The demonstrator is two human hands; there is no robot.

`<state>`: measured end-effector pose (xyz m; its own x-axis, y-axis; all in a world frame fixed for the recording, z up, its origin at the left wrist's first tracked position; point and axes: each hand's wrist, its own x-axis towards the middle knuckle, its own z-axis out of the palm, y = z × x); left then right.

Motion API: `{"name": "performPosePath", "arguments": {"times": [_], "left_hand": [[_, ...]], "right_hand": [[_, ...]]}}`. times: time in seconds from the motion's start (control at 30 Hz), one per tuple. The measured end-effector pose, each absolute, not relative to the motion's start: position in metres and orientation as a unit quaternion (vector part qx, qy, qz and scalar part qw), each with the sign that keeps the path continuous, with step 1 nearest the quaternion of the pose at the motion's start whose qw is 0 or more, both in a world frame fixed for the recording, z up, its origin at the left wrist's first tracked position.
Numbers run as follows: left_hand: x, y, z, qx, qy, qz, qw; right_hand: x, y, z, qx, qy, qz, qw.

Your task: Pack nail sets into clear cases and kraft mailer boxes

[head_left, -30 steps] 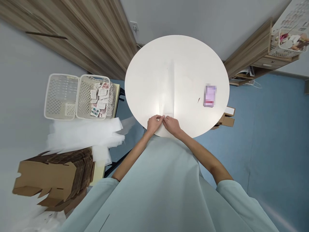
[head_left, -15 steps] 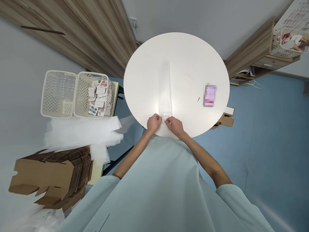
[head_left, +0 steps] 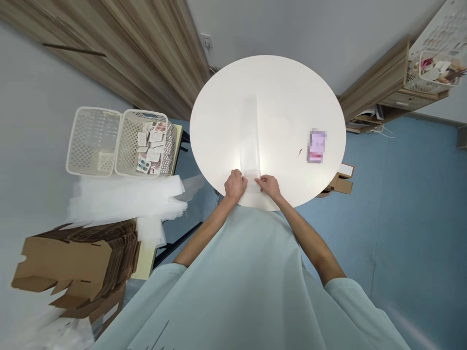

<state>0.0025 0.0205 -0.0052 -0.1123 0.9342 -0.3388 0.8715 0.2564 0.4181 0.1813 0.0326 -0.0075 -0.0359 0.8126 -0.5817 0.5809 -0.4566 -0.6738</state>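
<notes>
A long, thin, translucent white wrapping sheet [head_left: 249,131] lies lengthwise on the round white table [head_left: 288,92], running away from me. A small, pale, see-through piece shows at its near end, too faint to name. My left hand [head_left: 235,186] is closed at the sheet's left edge, fingers curled on it. On the opposite edge, my right hand [head_left: 269,186] pinches the near right corner between thumb and fingers.
A blurred pink-purple item [head_left: 316,146] lies on the table's right side. To the left stand white perforated baskets [head_left: 120,141], one holding several small cards, with a stack of white sheets [head_left: 124,199] and folded cardboard boxes [head_left: 69,265] nearer me.
My right hand has shifted slightly right, to the sheet's right edge, and the hands are a little farther apart. The sheet stays in about the same place; the camera view has moved slightly.
</notes>
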Motion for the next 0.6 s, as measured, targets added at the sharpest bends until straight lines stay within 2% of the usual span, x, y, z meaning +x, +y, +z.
{"name": "performPosePath", "arguments": {"times": [0.1,0.27,0.6], "left_hand": [[-0.001,0.021,-0.009,0.701,0.664,0.107,0.238],[-0.012,0.013,-0.014,0.805,0.514,0.104,0.279],[-0.024,-0.014,-0.013,0.834,0.459,0.075,0.296]], "right_hand": [[0.183,0.031,-0.010,-0.682,-0.505,0.514,0.124],[0.185,0.030,-0.015,-0.678,-0.503,0.520,0.132],[0.200,0.027,-0.011,-0.627,-0.458,0.610,0.158]]}}
